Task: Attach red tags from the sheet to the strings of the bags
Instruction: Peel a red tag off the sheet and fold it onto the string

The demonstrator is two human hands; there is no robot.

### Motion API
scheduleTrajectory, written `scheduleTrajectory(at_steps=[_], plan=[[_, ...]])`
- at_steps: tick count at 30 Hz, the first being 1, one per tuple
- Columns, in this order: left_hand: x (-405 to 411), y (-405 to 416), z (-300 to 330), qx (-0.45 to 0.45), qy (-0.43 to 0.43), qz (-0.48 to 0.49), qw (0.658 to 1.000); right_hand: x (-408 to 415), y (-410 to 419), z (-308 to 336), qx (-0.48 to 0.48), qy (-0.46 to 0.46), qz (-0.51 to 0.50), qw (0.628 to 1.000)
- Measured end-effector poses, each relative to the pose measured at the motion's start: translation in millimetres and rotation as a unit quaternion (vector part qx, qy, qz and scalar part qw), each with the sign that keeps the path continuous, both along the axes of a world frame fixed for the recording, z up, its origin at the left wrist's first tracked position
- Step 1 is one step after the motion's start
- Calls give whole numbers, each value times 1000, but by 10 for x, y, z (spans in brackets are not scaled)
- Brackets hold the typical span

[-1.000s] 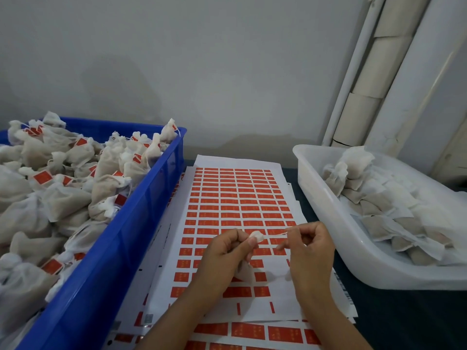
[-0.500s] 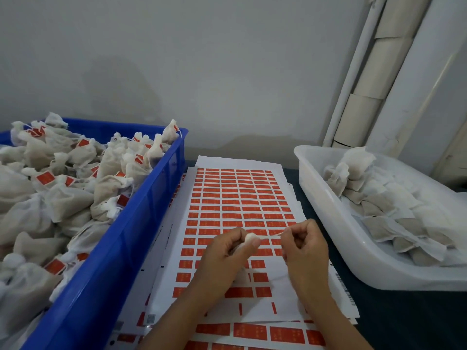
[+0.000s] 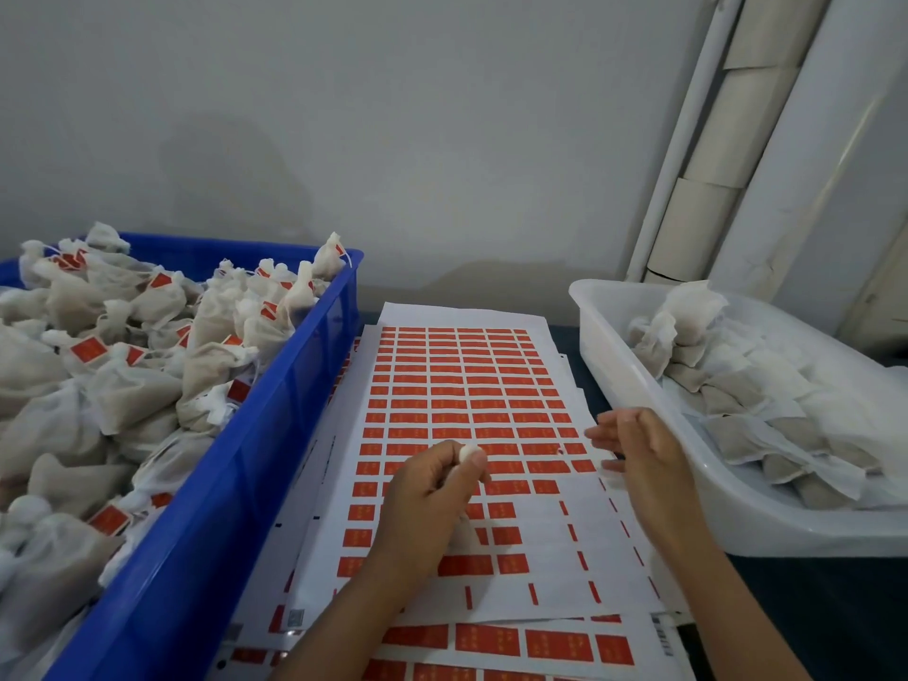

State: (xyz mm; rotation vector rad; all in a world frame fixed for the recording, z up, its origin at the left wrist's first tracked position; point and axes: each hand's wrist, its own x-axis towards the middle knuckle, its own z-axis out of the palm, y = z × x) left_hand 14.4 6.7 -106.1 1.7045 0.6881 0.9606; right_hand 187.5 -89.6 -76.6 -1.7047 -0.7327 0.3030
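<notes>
Left hand [image 3: 432,503] fingers curled round a small white bag [image 3: 469,453] over the tag sheet [image 3: 462,385]; right hand [image 3: 638,449] loosely spread, holding nothing visible, blurred; string not discernible; risk: loose string slips away, or a peeled tag folds onto itself.

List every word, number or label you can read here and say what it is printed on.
None can be read.
Red tags on the top sheet: pale marks, too small and blurred.
Larger tags on the lower sheet: faint marks, blurred.
Tags on the bags in the blue crate: blurred.
Sheet-edge code patches: unreadable.
</notes>
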Motion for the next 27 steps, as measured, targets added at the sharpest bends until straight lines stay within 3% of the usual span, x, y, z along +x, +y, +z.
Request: scheduleTrajectory(at_steps=[5,10,18,27], plan=[[-2,45,-4,-6,8,3,1000,-39,43,-124,-130,-62,25,989],[-15,117,-23,-28,31,25,999,-30,76,-168,-181,-64,10,981],[-5,120,-53,-33,35,22,999,14,21,-140,-148,-38,-40,987],[2,131,-58,-41,39,34,998,-39,-5,-87,-109,-39,-23,993]])
